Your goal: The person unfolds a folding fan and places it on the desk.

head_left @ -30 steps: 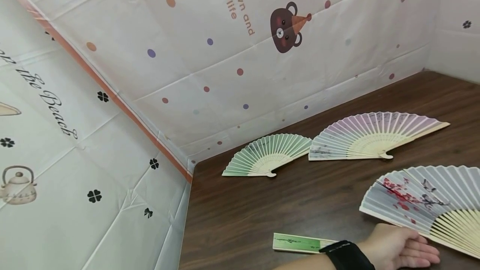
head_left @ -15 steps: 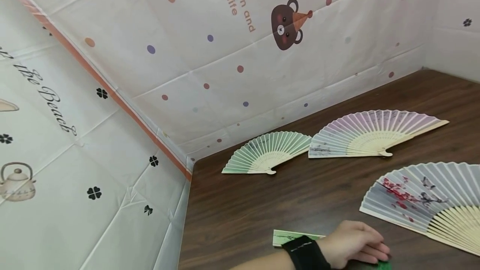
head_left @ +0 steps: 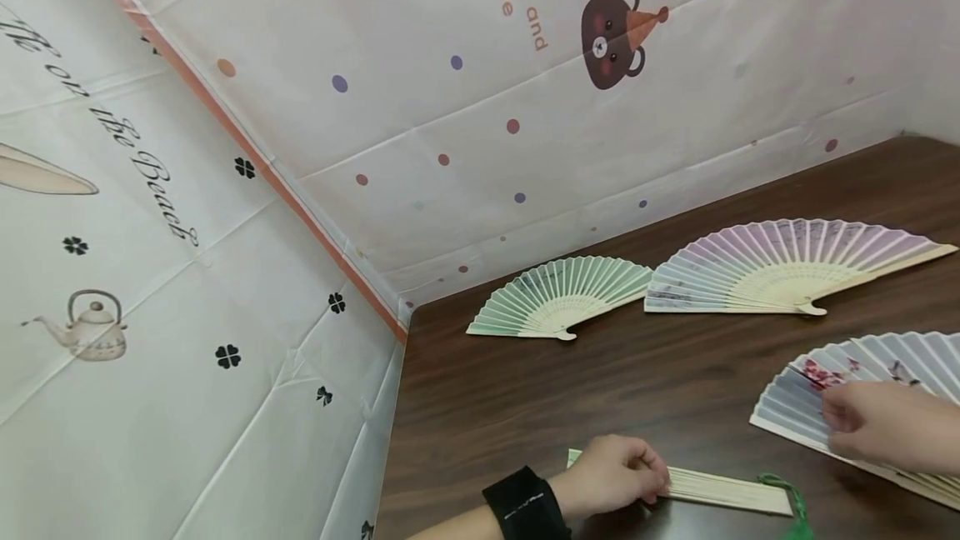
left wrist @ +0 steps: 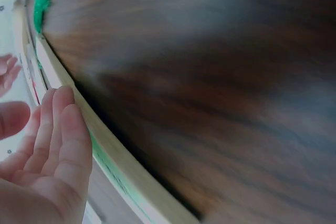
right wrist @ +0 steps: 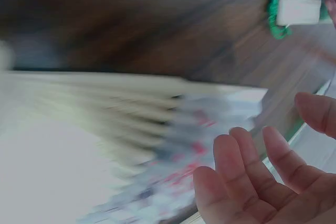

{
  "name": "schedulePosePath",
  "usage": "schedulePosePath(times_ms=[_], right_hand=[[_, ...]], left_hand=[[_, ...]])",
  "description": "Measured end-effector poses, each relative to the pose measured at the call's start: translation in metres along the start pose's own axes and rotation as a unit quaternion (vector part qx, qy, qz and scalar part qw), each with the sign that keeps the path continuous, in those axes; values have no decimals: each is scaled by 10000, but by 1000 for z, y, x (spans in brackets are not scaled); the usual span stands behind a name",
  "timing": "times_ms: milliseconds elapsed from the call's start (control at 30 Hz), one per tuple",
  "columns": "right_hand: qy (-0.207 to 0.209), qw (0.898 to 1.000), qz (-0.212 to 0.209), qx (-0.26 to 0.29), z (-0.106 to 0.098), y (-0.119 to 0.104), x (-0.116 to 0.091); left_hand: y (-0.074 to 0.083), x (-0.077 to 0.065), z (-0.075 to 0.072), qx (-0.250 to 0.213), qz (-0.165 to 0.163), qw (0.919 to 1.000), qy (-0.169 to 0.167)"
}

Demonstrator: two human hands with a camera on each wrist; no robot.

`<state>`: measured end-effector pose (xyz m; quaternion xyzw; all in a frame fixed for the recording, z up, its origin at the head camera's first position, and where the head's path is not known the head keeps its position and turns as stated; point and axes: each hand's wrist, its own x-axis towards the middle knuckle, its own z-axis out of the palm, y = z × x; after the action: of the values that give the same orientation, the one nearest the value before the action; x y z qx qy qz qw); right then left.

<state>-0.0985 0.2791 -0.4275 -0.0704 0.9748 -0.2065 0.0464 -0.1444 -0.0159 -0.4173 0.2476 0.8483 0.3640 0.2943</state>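
A folded fan (head_left: 727,492) with pale ribs and a green tassel (head_left: 798,519) lies near the front of the table. My left hand (head_left: 611,475) is over its green end; in the left wrist view, the fingertips touch the fan's side (left wrist: 123,148) and the thumb stands apart. To the right lies a spread grey fan (head_left: 787,411) with red blossoms. My right hand (head_left: 892,427) hovers over that fan, hiding part of the print. The right wrist view shows its loosely bent fingers (right wrist: 231,174) beside the blurred fan, holding nothing.
Farther back on the dark wooden table (head_left: 480,407) lie a spread green fan (head_left: 562,298) and a larger spread purple-blue fan (head_left: 795,265), their edges close together. White printed cloth (head_left: 420,207) stands behind and at the left.
My left hand has moved left, from beside the grey fan past the tassel to the folded fan. My right hand has come into view over the grey fan. The head view has shifted slightly.
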Motion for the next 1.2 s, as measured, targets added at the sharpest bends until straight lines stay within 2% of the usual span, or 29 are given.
schedulePosePath(times_ms=[67, 133, 200, 267, 333, 433, 467, 533, 667, 767, 933, 1100, 1200], right_hand=[[-238, 9997, 84, -28, 2, -15, 9], [-411, 9991, 29, 15, 4, -29, 17], [-536, 9986, -29, 2, 7, -45, 25], [-645, 9979, -98, 15, 10, -60, 31], [-759, 9969, -201, 101, 13, -73, 37], [-882, 9953, -311, 258, 22, -91, 45], [-906, 9948, -341, 315, 25, -97, 47], [-991, 9936, -348, 426, 32, -106, 52], [-897, 9941, -418, 448, 45, -120, 60], [-877, 9944, -469, 366, 52, -127, 66], [-1231, 9901, -364, 567, 53, -133, 77], [-1410, 9869, -272, 730, 52, -133, 82], [-1474, 9855, -234, 804, 53, -133, 83]], left_hand=[[-2, -5, -6, 744, 265, 9969, 2], [-4, -10, -12, 1520, 527, 9870, -19], [-6, -15, -17, 2259, 751, 9712, -15], [-8, -19, -21, 2953, 942, 9507, 25], [-11, -23, -24, 3460, 1096, 9318, 103], [-16, -28, -26, 3972, 1244, 9090, 224], [-17, -30, -26, 4083, 1291, 9033, 265], [-21, -32, -26, 4192, 1319, 8976, 349], [-26, -32, -26, 4004, 1299, 9058, 485], [-30, -31, -24, 3723, 1261, 9175, 610], [-32, -27, -21, 3400, 1155, 9293, 864], [-31, -24, -18, 3358, 1099, 9289, 1106], [-30, -24, -17, 3402, 1126, 9258, 1204]])
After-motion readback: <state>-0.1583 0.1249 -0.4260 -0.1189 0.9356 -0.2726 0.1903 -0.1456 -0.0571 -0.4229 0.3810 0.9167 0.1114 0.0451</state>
